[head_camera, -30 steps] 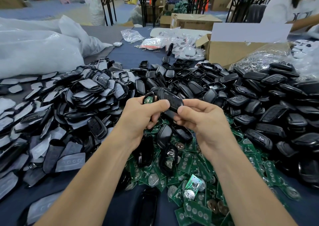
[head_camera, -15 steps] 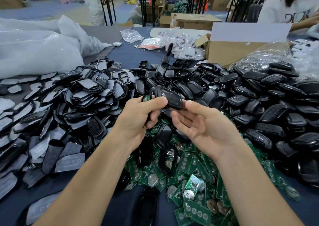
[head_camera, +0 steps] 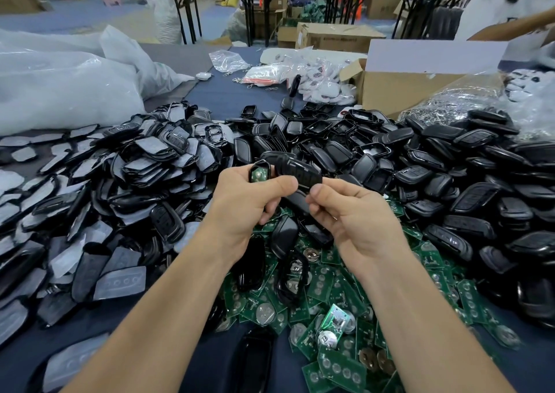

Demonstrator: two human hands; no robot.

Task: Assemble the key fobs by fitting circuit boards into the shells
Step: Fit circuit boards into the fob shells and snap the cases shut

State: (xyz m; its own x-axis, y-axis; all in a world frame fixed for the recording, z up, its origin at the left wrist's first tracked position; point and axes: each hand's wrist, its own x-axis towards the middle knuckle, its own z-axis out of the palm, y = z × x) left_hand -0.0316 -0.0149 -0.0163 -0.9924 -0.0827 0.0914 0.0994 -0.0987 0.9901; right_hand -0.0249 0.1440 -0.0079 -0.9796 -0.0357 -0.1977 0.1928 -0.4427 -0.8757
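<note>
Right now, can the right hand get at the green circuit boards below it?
Probably yes: the circuit boards lie open beneath the right hand, nothing between. But it pinches the black key fob with the left hand, so it must release first.

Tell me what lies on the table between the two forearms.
In the head view, a heap of green circuit boards with silver coin cells fills that stretch, and a few glossy black oval shells lie on it.

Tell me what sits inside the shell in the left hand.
A green circuit board shows inside the shell. The left hand covers its lower part, so seating is unclear.
</note>
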